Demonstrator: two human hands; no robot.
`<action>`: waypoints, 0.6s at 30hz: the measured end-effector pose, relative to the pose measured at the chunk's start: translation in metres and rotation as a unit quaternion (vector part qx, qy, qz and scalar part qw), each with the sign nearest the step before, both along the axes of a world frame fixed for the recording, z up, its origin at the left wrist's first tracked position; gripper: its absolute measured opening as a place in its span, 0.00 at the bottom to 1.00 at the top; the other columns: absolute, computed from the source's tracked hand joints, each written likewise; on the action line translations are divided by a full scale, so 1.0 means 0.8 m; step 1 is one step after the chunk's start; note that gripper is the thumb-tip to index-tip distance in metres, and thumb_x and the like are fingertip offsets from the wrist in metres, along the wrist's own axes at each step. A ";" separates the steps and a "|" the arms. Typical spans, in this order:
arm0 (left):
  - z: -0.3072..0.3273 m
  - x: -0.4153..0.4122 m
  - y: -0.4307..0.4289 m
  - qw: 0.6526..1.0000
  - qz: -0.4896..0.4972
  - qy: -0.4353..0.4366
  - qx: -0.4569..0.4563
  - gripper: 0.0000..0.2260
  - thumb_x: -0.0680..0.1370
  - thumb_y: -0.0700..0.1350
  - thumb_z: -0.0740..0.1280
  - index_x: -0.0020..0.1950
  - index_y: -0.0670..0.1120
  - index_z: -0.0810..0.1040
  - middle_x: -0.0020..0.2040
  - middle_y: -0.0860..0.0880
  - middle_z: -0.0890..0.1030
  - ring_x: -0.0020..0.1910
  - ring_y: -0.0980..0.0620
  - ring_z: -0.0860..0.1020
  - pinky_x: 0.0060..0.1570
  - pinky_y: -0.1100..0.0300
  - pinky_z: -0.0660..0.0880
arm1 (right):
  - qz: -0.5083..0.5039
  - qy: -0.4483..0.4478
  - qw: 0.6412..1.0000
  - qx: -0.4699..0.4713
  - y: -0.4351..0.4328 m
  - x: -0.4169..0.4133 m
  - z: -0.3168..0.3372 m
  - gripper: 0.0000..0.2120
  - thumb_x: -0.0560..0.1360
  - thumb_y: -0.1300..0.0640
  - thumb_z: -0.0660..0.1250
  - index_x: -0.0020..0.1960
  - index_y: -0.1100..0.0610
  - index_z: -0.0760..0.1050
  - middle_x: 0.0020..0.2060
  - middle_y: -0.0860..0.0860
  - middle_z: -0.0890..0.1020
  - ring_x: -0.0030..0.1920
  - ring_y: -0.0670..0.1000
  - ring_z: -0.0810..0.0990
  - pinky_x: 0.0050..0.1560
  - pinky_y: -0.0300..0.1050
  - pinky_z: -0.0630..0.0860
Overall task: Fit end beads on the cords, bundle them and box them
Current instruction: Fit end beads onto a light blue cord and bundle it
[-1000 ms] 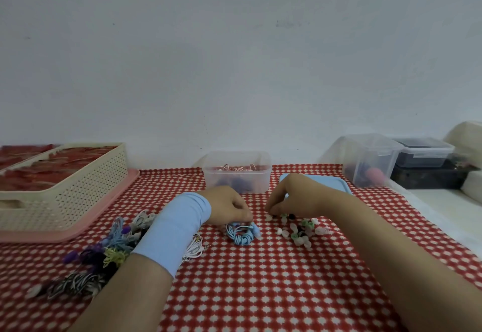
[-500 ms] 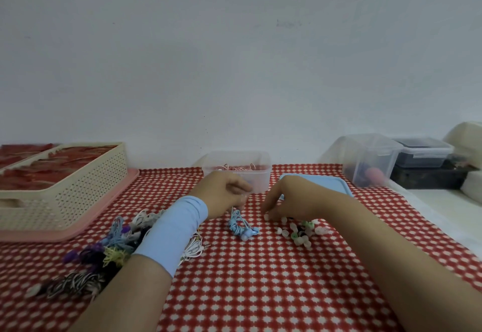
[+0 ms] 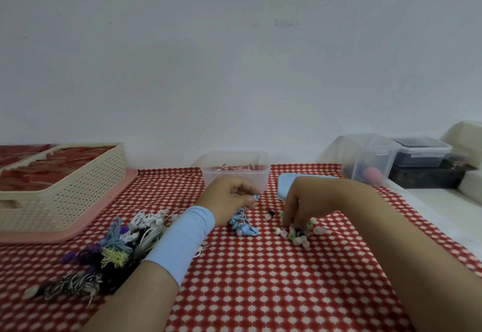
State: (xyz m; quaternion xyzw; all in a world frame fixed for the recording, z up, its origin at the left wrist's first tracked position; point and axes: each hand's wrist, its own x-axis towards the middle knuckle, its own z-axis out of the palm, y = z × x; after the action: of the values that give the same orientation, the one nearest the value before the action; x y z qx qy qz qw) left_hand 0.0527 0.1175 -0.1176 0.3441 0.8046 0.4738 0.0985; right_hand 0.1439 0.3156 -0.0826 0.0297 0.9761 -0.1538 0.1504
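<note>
Blue cord (image 3: 243,227): probably light and limp with no stiffness. Most of it lies on the table (image 3: 260,284) just in front of your left hand (image 3: 229,197), and one end is raised to your fingertips.
Left grip: you pinch the cord's pale blue tip between thumb and finger. Hold close to that tip, or the end will likely flop away from the bead.
End beads (image 3: 300,236): a loose scatter of white, green and black pieces, judged small, light and likely to roll or skid.
Right grip: your right hand (image 3: 300,206) has its fingers curled down into the beads. Whether one is caught, I cannot tell.
Clear box (image 3: 234,177): just behind your left hand, with pinkish cords inside.
Blue lid (image 3: 283,188): flat, beside the box and behind your right hand.
Heap of cords (image 3: 120,248): by your left forearm, and your sleeve could snag it.
Cream basket (image 3: 65,185): far left, well apart.
</note>
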 end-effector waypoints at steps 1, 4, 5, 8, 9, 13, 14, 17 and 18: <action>-0.001 0.001 0.001 1.000 0.001 -0.002 0.003 0.08 0.76 0.37 0.70 0.47 0.51 0.83 0.41 0.52 0.86 0.41 0.57 0.84 0.50 0.64 0.79 | 0.002 0.004 1.000 -0.002 0.000 -0.001 -0.002 0.10 0.73 0.56 0.76 0.49 0.42 0.87 0.36 0.28 0.82 0.44 0.36 0.80 0.51 0.33 0.73; -0.004 0.003 0.004 1.000 0.006 -0.001 0.016 0.08 0.77 0.39 0.69 0.50 0.51 0.82 0.43 0.51 0.86 0.41 0.56 0.84 0.49 0.65 0.78 | -0.008 0.034 0.999 -0.011 0.003 -0.004 -0.002 0.06 0.73 0.52 0.77 0.48 0.41 0.87 0.42 0.32 0.85 0.47 0.37 0.82 0.57 0.37 0.76; -0.005 0.003 0.004 1.000 0.009 0.002 0.021 0.08 0.78 0.39 0.69 0.52 0.52 0.82 0.44 0.51 0.86 0.41 0.57 0.84 0.48 0.67 0.78 | -0.012 0.043 0.999 -0.013 0.003 -0.005 -0.002 0.06 0.73 0.52 0.76 0.49 0.43 0.87 0.44 0.34 0.86 0.48 0.38 0.82 0.57 0.37 0.76; -0.007 0.002 0.005 1.000 0.013 0.013 0.025 0.08 0.78 0.41 0.69 0.54 0.51 0.82 0.44 0.54 0.85 0.40 0.60 0.83 0.48 0.68 0.78 | -0.015 0.058 0.998 -0.015 -0.001 -0.006 0.001 0.07 0.75 0.52 0.75 0.52 0.47 0.87 0.46 0.37 0.86 0.48 0.39 0.83 0.59 0.39 0.77; -0.008 0.002 0.005 1.000 0.011 0.014 0.025 0.07 0.78 0.41 0.69 0.53 0.52 0.82 0.43 0.56 0.85 0.40 0.60 0.83 0.48 0.68 0.78 | -0.015 0.060 0.998 -0.016 -0.002 -0.005 0.002 0.07 0.75 0.51 0.75 0.53 0.48 0.87 0.46 0.38 0.86 0.48 0.39 0.83 0.59 0.39 0.77; -0.008 0.003 0.004 1.000 -0.002 0.009 0.023 0.08 0.79 0.41 0.67 0.51 0.54 0.81 0.42 0.57 0.86 0.40 0.61 0.83 0.48 0.67 0.78 | -0.018 0.071 0.997 -0.020 -0.001 0.003 0.014 0.06 0.75 0.56 0.75 0.51 0.48 0.87 0.45 0.39 0.86 0.46 0.38 0.82 0.52 0.35 0.75; -0.008 0.003 0.004 1.000 -0.006 0.008 0.024 0.07 0.79 0.41 0.67 0.51 0.53 0.81 0.42 0.56 0.86 0.40 0.63 0.82 0.47 0.69 0.77 | -0.018 0.061 0.998 -0.017 0.000 0.005 0.019 0.07 0.74 0.57 0.75 0.49 0.47 0.87 0.44 0.38 0.86 0.45 0.38 0.82 0.51 0.35 0.74; -0.009 0.004 0.005 1.000 -0.011 0.009 0.022 0.06 0.79 0.41 0.68 0.52 0.52 0.81 0.43 0.56 0.85 0.39 0.67 0.81 0.42 0.76 0.74 | -0.005 -0.023 0.999 0.031 0.002 0.010 0.028 0.11 0.72 0.56 0.77 0.42 0.39 0.84 0.37 0.33 0.82 0.42 0.38 0.79 0.52 0.39 0.72; -0.009 0.004 0.005 1.000 -0.011 0.008 0.023 0.06 0.79 0.42 0.68 0.52 0.52 0.81 0.43 0.56 0.85 0.39 0.67 0.81 0.41 0.77 0.74 | -0.001 -0.056 0.997 0.053 0.001 0.011 0.027 0.11 0.72 0.54 0.78 0.42 0.37 0.83 0.33 0.31 0.80 0.41 0.38 0.77 0.53 0.40 0.72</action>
State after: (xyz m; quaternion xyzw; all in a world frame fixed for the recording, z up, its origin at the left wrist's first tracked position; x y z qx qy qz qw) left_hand 0.0561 0.1214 -0.1250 0.3591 0.7905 0.4879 0.0896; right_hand 0.1523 0.3167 -0.0608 0.0474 0.9730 -0.0999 0.2025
